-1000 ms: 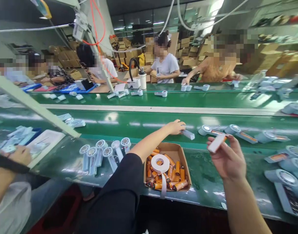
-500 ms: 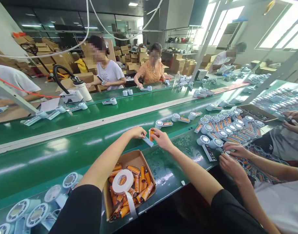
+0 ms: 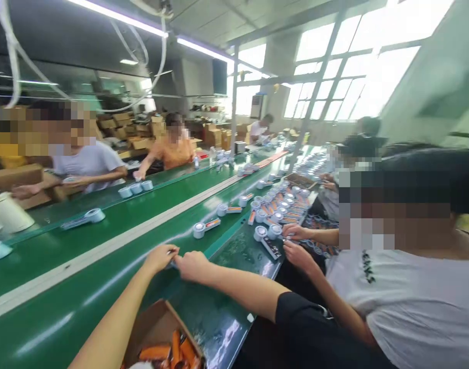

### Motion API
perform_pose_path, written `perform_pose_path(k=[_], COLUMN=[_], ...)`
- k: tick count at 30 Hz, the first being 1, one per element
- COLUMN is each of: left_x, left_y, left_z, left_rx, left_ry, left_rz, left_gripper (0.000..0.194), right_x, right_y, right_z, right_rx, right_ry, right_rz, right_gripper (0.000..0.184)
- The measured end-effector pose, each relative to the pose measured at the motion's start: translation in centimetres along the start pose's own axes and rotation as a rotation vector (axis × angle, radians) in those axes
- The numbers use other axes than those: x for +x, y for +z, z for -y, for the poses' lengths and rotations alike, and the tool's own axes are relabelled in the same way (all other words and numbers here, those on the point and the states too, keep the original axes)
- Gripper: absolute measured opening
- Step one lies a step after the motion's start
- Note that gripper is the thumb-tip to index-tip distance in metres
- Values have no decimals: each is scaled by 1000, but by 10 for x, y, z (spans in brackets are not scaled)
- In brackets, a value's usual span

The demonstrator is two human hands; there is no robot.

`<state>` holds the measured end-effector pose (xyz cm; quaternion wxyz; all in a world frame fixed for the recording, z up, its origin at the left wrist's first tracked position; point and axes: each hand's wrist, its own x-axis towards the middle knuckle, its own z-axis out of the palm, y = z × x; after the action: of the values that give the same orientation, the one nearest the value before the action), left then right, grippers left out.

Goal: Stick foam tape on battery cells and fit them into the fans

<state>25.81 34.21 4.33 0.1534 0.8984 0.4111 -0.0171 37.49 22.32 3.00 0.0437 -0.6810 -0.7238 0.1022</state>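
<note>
The green belt [image 3: 104,287] runs on both sides of your fingers, slanting away ahead and to the right. The bench [image 3: 204,307] spreads nearer you, below your right fingertips. A co-worker in a white shirt [image 3: 411,297] sits well to the right of your fingers. The cardboard box [image 3: 155,320] is below your fingers, cut off by the bottom edge. Just beyond your right fingers stands a fan [image 3: 199,229] on the belt, its handle filled with orange; more fans lie farther ahead.

Your left hand [image 3: 160,258] and right hand [image 3: 194,266] meet above the near side of the belt. The left fingers are drawn into a pinch on a pale blue piece [image 3: 175,262], mostly hidden where your fingertips meet. The right fingers curl in close beside it; you cannot tell from here what they grip. Orange cylinders [image 3: 175,346] lie in the box below, and a white scrap [image 3: 250,318] to the lower right.
</note>
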Motion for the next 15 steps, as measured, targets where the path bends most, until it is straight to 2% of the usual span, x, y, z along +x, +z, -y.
perform_pose_path(k=[4, 8, 15], left_x=[12, 19, 27], left_y=[2, 9, 16], left_z=[7, 11, 10], left_rx=[-15, -43, -70], left_ry=[-18, -47, -45], left_rz=[-46, -96, -150], left_gripper=[33, 27, 25], right_x=[14, 19, 4], right_y=[5, 11, 11], right_z=[2, 0, -24], right_rx=[-9, -10, 28], right_ry=[74, 105, 92], right_rz=[-30, -71, -187], right_gripper=[33, 32, 29])
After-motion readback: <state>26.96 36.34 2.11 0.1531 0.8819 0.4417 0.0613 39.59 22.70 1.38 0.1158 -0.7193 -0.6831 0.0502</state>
